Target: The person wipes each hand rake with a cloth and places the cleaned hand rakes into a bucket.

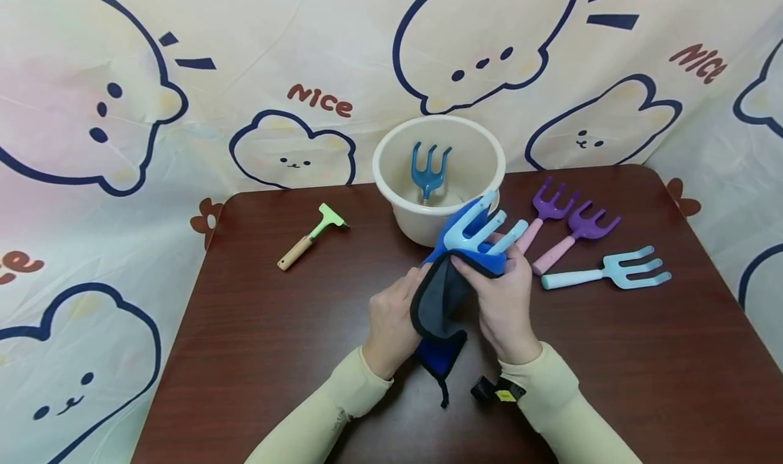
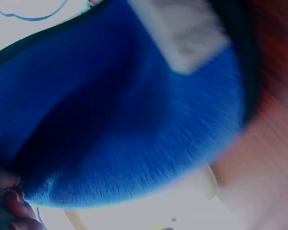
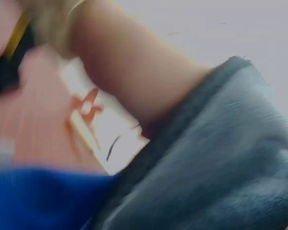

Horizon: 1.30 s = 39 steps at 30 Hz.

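A light blue hand fork (image 1: 474, 229) points up and away, its handle hidden by a cloth (image 1: 443, 301), blue on one side and grey on the other, with dark edging and a hanging loop. My left hand (image 1: 397, 318) is curled at the handle end, on the cloth's left side. With thumb and fingers, my right hand (image 1: 504, 297) pinches the cloth around the base of the tines. The cloth's blue side (image 2: 129, 120), bearing a pale label, fills the left wrist view. Its grey side (image 3: 216, 158) is large in the right wrist view.
Just behind the hands stands a white bucket (image 1: 394, 212) with a darker blue fork (image 1: 427, 175) inside. Right of it lie two purple forks (image 1: 552, 202) with pink handles and another light blue fork (image 1: 630, 267). A green-headed rake-like tool (image 1: 313, 236) lies left.
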Each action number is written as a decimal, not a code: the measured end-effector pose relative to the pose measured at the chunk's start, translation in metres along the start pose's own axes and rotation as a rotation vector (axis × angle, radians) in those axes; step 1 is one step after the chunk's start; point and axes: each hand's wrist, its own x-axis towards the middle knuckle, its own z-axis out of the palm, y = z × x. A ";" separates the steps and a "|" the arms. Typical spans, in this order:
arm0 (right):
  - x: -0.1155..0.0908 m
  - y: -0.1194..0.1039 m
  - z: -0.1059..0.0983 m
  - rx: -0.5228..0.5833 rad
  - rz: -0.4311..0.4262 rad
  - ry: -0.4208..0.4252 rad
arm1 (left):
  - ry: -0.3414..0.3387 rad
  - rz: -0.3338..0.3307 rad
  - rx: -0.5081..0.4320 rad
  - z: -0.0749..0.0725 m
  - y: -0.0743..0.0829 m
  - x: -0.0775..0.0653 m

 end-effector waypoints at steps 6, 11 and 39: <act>0.012 -0.004 -0.009 0.156 0.209 -0.074 | -0.001 -0.009 0.109 0.003 -0.003 0.004; 0.017 -0.002 -0.013 0.252 0.299 -0.081 | -0.025 0.021 0.194 0.004 -0.006 0.006; 0.042 -0.016 -0.059 0.636 0.392 -0.040 | -0.096 0.126 0.297 0.008 -0.017 0.009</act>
